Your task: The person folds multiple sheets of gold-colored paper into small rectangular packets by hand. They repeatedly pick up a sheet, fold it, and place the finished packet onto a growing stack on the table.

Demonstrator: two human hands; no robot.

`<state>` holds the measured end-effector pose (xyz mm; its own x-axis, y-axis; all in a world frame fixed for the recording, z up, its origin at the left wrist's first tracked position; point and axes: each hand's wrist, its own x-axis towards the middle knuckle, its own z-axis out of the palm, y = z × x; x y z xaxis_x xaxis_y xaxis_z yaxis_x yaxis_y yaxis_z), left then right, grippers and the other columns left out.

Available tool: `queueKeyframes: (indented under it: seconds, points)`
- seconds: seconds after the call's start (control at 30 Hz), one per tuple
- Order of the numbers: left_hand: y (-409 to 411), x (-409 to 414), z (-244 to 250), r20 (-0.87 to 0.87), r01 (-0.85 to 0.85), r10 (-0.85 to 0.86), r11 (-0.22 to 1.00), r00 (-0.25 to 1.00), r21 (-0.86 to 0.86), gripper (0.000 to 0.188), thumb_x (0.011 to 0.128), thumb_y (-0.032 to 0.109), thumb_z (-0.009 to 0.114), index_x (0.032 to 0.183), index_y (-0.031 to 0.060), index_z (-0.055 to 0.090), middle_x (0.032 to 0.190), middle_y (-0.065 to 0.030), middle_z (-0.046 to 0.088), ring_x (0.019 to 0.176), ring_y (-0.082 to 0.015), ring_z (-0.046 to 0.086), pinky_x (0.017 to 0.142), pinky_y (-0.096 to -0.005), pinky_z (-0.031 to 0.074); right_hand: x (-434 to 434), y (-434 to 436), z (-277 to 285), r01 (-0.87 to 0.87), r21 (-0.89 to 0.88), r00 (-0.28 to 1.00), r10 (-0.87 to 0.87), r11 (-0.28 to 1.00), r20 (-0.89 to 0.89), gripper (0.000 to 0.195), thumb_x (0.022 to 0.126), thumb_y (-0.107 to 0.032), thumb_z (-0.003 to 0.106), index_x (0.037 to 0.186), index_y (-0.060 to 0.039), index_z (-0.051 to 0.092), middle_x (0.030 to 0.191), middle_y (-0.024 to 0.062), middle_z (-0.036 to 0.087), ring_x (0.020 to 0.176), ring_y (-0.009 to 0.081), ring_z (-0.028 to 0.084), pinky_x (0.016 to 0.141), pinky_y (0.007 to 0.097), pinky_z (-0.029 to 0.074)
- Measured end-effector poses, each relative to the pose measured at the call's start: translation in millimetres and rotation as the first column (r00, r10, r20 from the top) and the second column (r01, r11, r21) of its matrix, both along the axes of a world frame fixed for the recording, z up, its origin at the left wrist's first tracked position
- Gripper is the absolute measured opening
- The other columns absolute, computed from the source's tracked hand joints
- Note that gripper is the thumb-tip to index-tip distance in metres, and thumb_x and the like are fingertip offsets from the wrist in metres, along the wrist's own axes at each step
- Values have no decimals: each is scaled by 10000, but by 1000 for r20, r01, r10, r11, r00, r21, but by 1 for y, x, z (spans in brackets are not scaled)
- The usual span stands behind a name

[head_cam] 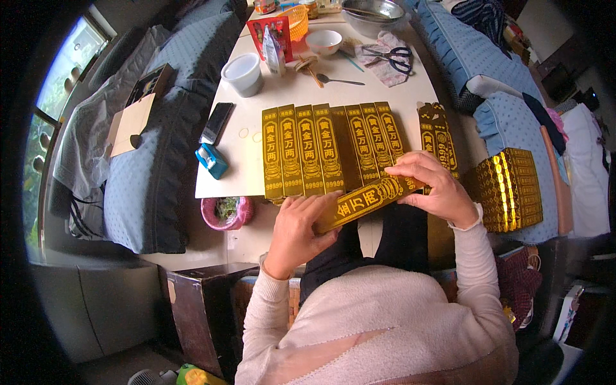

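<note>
Between my two hands I hold a long gold cardboard box [358,204] with dark printed characters, tilted over the table's near edge. My left hand [302,226] grips its left end. At the right end, the fingers and thumb of my right hand [430,185] close around it. Just beyond, several matching gold boxes [303,149] lie side by side in a row on the table. A narrow dark gap parts them from another group of the same boxes [373,134]. Near my right hand lie gold printed cardboard pieces [435,130], which look flat.
A stack of gold boxes [510,190] sits on the right-hand sofa seat. On the white table [231,180] are a phone [216,122], a blue tape dispenser [211,161], a lidded plastic tub [242,74], a spoon [341,82], scissors [397,57] on a cloth and a bowl [324,42]. A pink basket [207,214] stands below.
</note>
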<state>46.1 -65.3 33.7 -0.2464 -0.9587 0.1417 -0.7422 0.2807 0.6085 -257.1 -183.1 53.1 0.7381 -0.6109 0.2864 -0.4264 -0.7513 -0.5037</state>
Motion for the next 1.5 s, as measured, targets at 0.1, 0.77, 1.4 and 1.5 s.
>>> queueKeyframes:
  seconds: [0.1,0.77,1.4,1.5]
  points:
    - [-10,12,-12,-195,-174,104,906,975,-385,836,777,192,883,1509,56,505,1369,-171,635,1304,-309,601,1114,-442,432,4,-4,-11,167,-29,976,-161,986,147,627,742,-76,861,1317,-87,612,1192,92,624,1145,289,615,1020,398,503]
    - [-24,59,-110,-760,-398,456,873,463,281,628,1082,218,592,1599,15,299,1601,-156,396,1420,-240,437,1144,-329,396,41,-15,-140,675,93,719,-680,732,143,781,1016,-526,616,1537,-39,299,1482,284,449,1334,457,477,1126,537,382]
    - [-14,72,-99,-806,-745,469,665,361,53,436,1068,208,576,1458,28,502,1449,-167,557,1351,-269,519,1134,-413,416,-17,-34,-135,830,-355,278,-871,430,-405,899,876,-443,768,1473,125,408,1531,369,428,1483,460,372,1230,585,262]
    - [-10,40,-76,-860,-713,408,697,305,77,401,1066,153,562,1444,31,507,1399,-154,588,1240,-235,602,1068,-376,476,-22,-43,-141,825,-386,254,-881,413,-400,801,901,-406,729,1446,120,468,1478,367,495,1444,462,433,1223,568,282]
